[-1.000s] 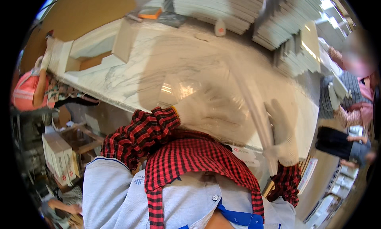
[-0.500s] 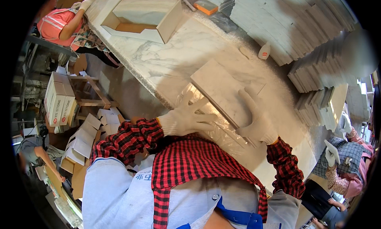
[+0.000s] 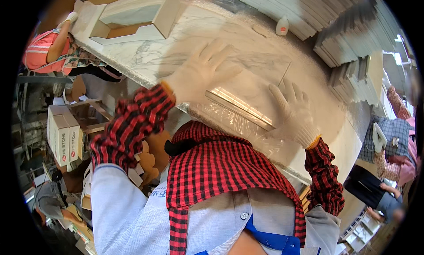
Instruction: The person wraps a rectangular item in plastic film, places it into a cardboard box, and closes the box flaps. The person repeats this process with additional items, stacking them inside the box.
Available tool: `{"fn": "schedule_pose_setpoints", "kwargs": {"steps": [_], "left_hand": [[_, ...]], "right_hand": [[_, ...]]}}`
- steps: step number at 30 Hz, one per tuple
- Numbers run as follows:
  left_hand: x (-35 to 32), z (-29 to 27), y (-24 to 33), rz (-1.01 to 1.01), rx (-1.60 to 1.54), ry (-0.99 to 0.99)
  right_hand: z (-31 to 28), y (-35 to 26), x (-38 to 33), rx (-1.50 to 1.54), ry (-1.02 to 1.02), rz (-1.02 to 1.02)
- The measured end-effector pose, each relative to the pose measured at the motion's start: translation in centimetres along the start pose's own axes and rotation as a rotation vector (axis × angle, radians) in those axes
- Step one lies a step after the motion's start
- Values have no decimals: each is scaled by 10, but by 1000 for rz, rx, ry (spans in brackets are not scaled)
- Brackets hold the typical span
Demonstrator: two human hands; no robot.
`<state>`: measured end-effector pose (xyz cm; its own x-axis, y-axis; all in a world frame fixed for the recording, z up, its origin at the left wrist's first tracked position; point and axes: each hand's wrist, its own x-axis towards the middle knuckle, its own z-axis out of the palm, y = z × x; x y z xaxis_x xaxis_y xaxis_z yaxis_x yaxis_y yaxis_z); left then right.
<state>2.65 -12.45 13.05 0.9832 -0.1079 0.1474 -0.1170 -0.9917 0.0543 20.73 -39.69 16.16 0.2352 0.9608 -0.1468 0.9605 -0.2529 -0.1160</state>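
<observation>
Centrally, in the head view, a glossy strip [image 3: 240, 108] with clear film [image 3: 234, 121] lies near the counter's [image 3: 190, 27] near edge, between the left hand [image 3: 204, 73] and right hand [image 3: 295, 113], both spread, ungrasping; contact at its right end is unclear.

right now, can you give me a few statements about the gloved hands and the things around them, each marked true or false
1. The left hand and the right hand are both gloved. True.
2. The left hand is clenched in a fist. False: its fingers are extended.
3. Crinkled clear plastic film lies near the red-and-black checked apron. True.
4. The right hand is gripping a white bottle. False: the white bottle is beside the stacked pale panels, and the right hand is open.
5. The open carton is left of the white bottle. True.
</observation>
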Motion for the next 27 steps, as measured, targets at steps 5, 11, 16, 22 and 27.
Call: {"fn": "schedule_pose_setpoints", "kwargs": {"steps": [5, 11, 16, 22, 27], "left_hand": [[15, 20, -27, 92, -74, -151], [16, 13, -29, 44, -132, -187], [22, 8, -26, -14, -151, -154], [-13, 31, 5, -673, -1522, 264], [1, 29, 11, -765, -1791, 80]], "right_hand": [[29, 10, -13, 58, 81, 19], [29, 19, -3, 43, 65, 4], [30, 33, -7, 65, 190, 35], [62, 25, -50, 1382, 462, 819], [71, -8, -34, 1582, 719, 880]]}}
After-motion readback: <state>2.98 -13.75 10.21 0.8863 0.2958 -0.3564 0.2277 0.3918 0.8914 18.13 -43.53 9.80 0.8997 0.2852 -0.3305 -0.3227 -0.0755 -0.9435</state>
